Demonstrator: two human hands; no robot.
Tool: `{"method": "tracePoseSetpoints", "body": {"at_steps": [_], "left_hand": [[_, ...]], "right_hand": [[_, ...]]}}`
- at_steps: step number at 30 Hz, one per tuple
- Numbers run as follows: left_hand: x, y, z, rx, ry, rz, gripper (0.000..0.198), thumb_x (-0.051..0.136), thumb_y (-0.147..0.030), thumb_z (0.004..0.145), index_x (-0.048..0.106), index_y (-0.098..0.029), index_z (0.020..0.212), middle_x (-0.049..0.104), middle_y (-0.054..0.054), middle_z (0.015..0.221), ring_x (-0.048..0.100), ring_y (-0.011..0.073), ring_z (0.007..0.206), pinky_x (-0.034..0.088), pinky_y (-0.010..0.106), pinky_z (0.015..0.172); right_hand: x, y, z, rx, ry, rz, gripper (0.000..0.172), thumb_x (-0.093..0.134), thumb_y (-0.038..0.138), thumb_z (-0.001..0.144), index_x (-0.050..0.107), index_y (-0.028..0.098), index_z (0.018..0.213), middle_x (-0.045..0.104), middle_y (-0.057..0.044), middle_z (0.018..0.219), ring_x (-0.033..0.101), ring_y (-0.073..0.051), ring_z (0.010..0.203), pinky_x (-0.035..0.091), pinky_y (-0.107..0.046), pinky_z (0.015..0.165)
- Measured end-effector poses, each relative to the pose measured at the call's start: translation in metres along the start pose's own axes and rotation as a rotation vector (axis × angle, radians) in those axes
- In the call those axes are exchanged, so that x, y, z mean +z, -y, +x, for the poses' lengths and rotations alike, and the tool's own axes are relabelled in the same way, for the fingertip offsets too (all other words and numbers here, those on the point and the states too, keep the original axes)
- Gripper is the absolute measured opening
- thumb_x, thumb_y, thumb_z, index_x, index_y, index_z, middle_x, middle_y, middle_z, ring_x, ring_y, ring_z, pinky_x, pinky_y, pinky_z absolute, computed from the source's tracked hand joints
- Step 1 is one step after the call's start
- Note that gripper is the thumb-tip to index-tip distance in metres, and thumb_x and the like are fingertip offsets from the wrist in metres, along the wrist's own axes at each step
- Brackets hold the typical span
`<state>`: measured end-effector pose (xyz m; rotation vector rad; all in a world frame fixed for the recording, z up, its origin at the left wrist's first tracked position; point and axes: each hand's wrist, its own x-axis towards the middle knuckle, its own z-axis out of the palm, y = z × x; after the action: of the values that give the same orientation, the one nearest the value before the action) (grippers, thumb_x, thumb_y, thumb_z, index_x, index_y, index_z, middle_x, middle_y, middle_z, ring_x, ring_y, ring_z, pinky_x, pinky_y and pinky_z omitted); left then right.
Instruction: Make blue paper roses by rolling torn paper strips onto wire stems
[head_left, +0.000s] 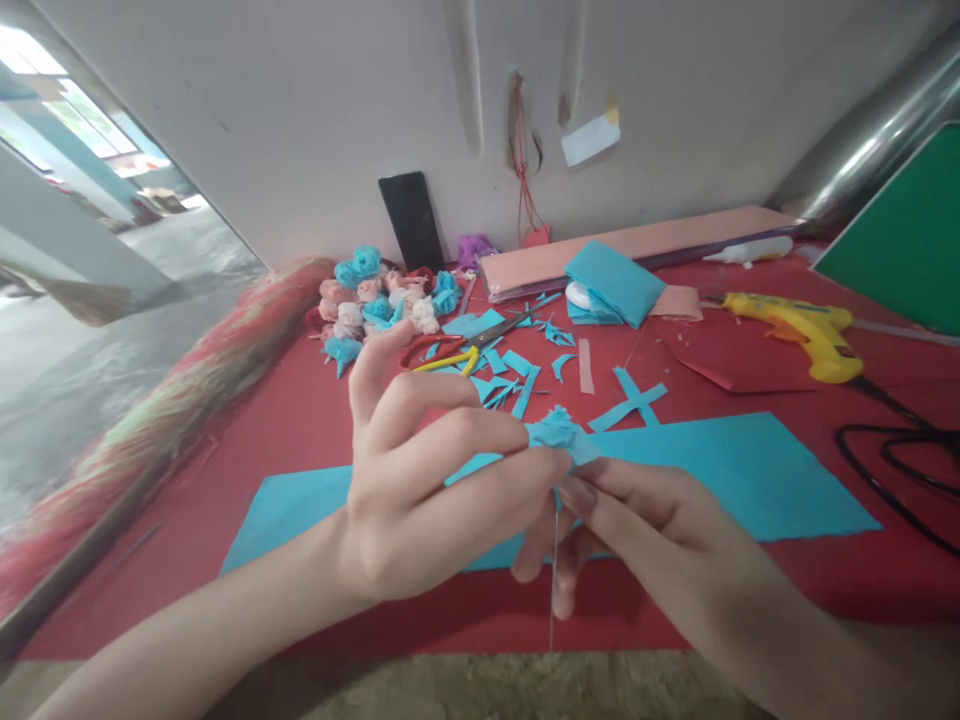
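My left hand (420, 480) and my right hand (637, 520) meet above a long blue crepe paper sheet (750, 470). Between their fingertips sits a small blue paper flower (556, 432) on a thin wire stem (553, 570) that hangs down. The left hand pinches the flower with thumb and fingers, its index finger raised. My right hand's fingers are closed on the flower's base and the wire.
A red cloth (300, 420) covers the table. A pile of blue, pink and white paper flowers (379, 300) lies at the back left, beside scissors (457, 352) and blue paper scraps (517, 380). A yellow glue gun (806, 330) with black cable (900, 470) lies right. Folded blue paper (615, 285), pink paper roll (637, 240).
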<state>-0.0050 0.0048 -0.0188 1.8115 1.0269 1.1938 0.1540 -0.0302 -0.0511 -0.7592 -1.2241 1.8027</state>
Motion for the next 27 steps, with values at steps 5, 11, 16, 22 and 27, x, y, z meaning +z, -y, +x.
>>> {"method": "tracePoseSetpoints", "body": {"at_steps": [5,11,16,22,27], "left_hand": [[-0.004,0.003,-0.002,0.348,0.137,0.455,0.015,0.073,-0.026,0.068,0.071,-0.038,0.06,0.057,-0.002,0.054,0.049,0.0212,0.066,0.025,0.06,0.105],[-0.005,0.005,0.001,0.587,0.127,0.495,0.019,0.07,-0.016,0.068,0.068,-0.035,0.067,0.063,-0.004,0.062,0.051,0.0189,0.066,0.022,0.055,0.107],[0.002,0.015,-0.006,0.477,0.004,0.261,0.034,0.063,-0.013,0.076,0.057,-0.034,0.102,0.059,-0.001,0.084,0.05,0.0199,0.079,0.033,0.043,0.099],[0.006,0.019,-0.011,0.347,0.042,0.143,0.025,0.061,-0.018,0.082,0.056,-0.033,0.101,0.057,0.002,0.094,0.047,0.0222,0.086,0.034,0.039,0.088],[0.007,0.015,-0.011,0.32,0.057,0.143,0.022,0.058,-0.019,0.085,0.055,-0.034,0.101,0.057,0.002,0.093,0.045,0.0217,0.084,0.033,0.037,0.081]], "right_hand": [[0.0,-0.001,-0.001,-0.003,0.02,0.005,0.039,0.049,0.048,0.092,0.068,0.016,0.08,0.065,-0.002,0.063,0.055,-0.009,0.048,0.051,-0.022,0.052],[-0.005,-0.006,0.001,-0.028,0.002,0.02,0.032,0.049,0.036,0.093,0.063,0.016,0.073,0.065,0.0,0.064,0.053,-0.006,0.048,0.049,-0.017,0.052],[-0.005,-0.003,-0.002,-0.081,-0.056,-0.103,0.026,0.048,0.028,0.091,0.06,0.017,0.07,0.062,0.001,0.061,0.056,-0.009,0.052,0.052,-0.02,0.054],[-0.005,-0.001,-0.006,-0.12,-0.059,-0.215,0.03,0.042,0.021,0.092,0.059,0.018,0.067,0.059,0.001,0.061,0.056,-0.009,0.055,0.05,-0.019,0.056],[-0.007,-0.005,-0.007,-0.124,-0.052,-0.292,0.03,0.041,0.023,0.092,0.06,0.018,0.069,0.058,0.001,0.06,0.058,-0.01,0.057,0.049,-0.02,0.058]]}}
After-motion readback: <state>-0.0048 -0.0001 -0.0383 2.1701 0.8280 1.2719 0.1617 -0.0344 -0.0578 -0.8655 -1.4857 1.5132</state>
